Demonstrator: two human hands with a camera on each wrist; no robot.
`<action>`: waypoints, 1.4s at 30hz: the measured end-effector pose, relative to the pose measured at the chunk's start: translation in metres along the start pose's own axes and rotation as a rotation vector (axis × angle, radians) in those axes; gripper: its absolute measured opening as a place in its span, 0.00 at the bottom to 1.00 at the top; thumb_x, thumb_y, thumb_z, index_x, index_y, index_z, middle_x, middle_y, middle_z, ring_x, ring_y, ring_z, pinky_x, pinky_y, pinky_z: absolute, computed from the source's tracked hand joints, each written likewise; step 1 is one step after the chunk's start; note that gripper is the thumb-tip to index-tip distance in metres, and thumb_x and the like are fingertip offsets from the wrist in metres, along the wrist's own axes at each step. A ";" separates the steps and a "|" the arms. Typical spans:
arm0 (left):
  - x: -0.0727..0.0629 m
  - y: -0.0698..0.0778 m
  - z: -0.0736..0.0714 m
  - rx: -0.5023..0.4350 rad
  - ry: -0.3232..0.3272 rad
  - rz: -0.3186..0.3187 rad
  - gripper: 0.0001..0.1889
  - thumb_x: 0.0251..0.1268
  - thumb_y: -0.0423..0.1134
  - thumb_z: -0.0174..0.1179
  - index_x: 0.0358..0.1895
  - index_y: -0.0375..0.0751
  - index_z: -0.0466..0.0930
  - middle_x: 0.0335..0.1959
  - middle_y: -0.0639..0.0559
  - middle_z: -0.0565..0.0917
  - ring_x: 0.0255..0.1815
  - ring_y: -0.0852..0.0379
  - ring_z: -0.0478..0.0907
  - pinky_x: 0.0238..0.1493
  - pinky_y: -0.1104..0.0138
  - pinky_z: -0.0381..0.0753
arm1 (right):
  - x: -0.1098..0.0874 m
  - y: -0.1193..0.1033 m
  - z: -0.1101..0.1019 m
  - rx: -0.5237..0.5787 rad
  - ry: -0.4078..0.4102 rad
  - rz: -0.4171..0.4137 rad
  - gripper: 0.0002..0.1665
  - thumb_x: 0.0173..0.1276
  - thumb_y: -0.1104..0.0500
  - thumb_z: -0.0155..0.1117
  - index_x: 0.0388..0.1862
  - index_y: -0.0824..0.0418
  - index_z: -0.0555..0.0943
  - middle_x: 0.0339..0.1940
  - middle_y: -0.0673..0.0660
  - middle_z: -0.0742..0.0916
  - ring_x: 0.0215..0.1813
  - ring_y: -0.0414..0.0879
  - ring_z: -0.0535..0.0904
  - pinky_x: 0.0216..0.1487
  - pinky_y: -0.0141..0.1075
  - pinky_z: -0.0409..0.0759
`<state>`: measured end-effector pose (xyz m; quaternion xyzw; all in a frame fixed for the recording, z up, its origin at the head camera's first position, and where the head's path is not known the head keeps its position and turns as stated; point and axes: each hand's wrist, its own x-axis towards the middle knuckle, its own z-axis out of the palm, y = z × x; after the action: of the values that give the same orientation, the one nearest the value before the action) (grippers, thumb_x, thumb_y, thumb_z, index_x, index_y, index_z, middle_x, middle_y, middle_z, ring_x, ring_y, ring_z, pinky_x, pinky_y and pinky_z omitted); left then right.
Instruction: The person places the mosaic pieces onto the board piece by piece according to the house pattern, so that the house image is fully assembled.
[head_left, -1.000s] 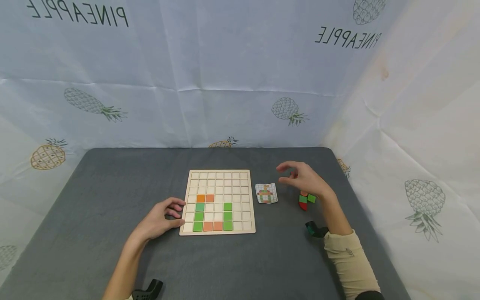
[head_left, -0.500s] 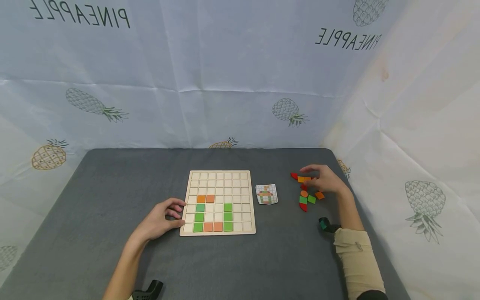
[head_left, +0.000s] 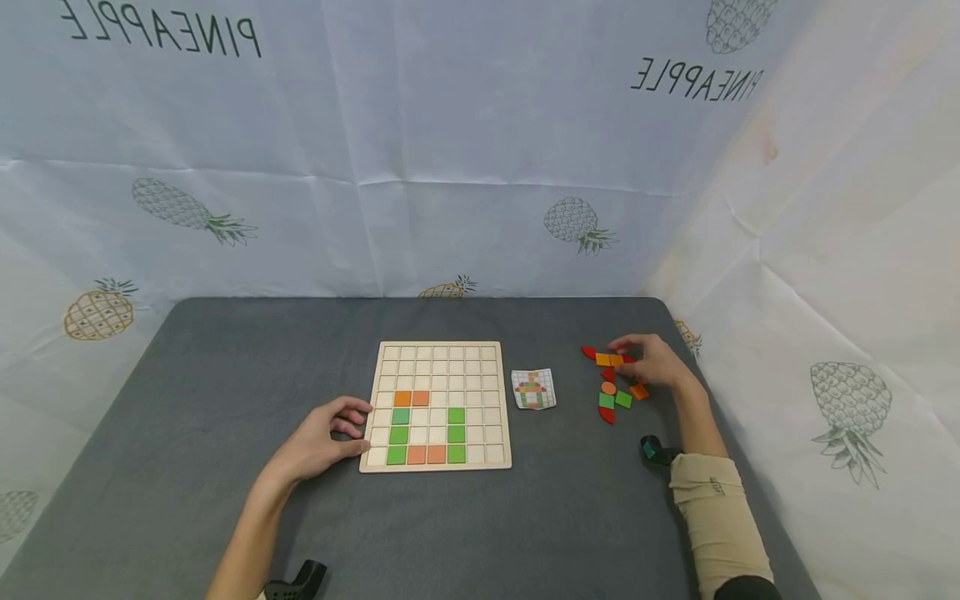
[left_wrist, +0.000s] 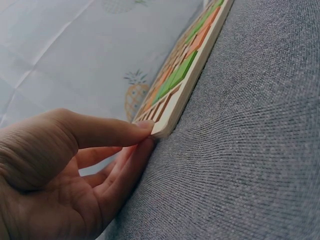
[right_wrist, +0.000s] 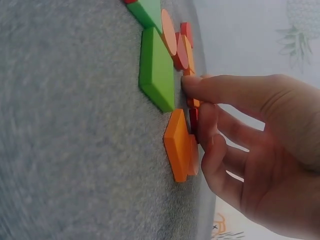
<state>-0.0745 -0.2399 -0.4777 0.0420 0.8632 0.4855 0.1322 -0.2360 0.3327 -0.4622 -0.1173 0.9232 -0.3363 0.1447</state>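
Note:
A wooden grid board (head_left: pixel 481 356) lies on the table in the head view, with green and orange square tiles set in its lower left part. At its left edge is my left hand (head_left: pixel 324 433); the thumb lies on the near corner and the fingers are against the side, holding it. To the right, my right hand (head_left: pixel 654 363) is over a group of loose tiles, thumb and index finger apart around orange squares (head_left: pixel 602 359) and a red piece. In the right wrist view, the thumb tip is at the orange tiles; a green square (right_wrist: pixel 156 70) and an orange square (right_wrist: pixel 177 145) lie nearer.
Between the board and the loose tiles lies a small pattern card (head_left: pixel 532 389). Near the hand are an orange disc (head_left: pixel 608 387), a green square (head_left: pixel 623 398) and several red rounded pieces. A patterned cloth (head_left: pixel 480 125) hangs behind the grey table (head_left: pixel 450 533).
My right hand has moved right from beside the card to the loose tiles, uncovering several of them, then shifted slightly right. The left hand stays on the board.

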 end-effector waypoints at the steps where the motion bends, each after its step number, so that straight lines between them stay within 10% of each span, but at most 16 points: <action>1: 0.000 0.000 0.000 -0.001 0.000 0.000 0.28 0.66 0.33 0.76 0.67 0.34 0.78 0.54 0.39 0.81 0.47 0.55 0.81 0.46 0.68 0.81 | 0.000 0.001 0.000 -0.011 0.006 0.003 0.25 0.76 0.63 0.70 0.69 0.68 0.81 0.61 0.72 0.84 0.32 0.44 0.75 0.35 0.36 0.77; 14: 0.000 0.001 0.000 -0.003 0.000 -0.008 0.28 0.65 0.32 0.76 0.67 0.34 0.78 0.54 0.39 0.81 0.47 0.54 0.81 0.46 0.68 0.81 | 0.002 -0.008 0.007 -0.078 0.084 -0.049 0.23 0.79 0.57 0.70 0.66 0.67 0.82 0.55 0.68 0.87 0.34 0.42 0.78 0.36 0.35 0.77; 42: 0.000 -0.001 0.000 -0.004 0.006 0.001 0.28 0.65 0.32 0.76 0.67 0.34 0.78 0.53 0.39 0.81 0.45 0.56 0.81 0.45 0.69 0.81 | 0.020 -0.154 0.081 0.028 -0.021 -0.375 0.20 0.73 0.58 0.77 0.61 0.60 0.87 0.52 0.60 0.90 0.18 0.38 0.70 0.25 0.33 0.73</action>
<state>-0.0748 -0.2402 -0.4786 0.0406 0.8626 0.4874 0.1296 -0.2085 0.1640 -0.4246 -0.2887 0.8787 -0.3691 0.0908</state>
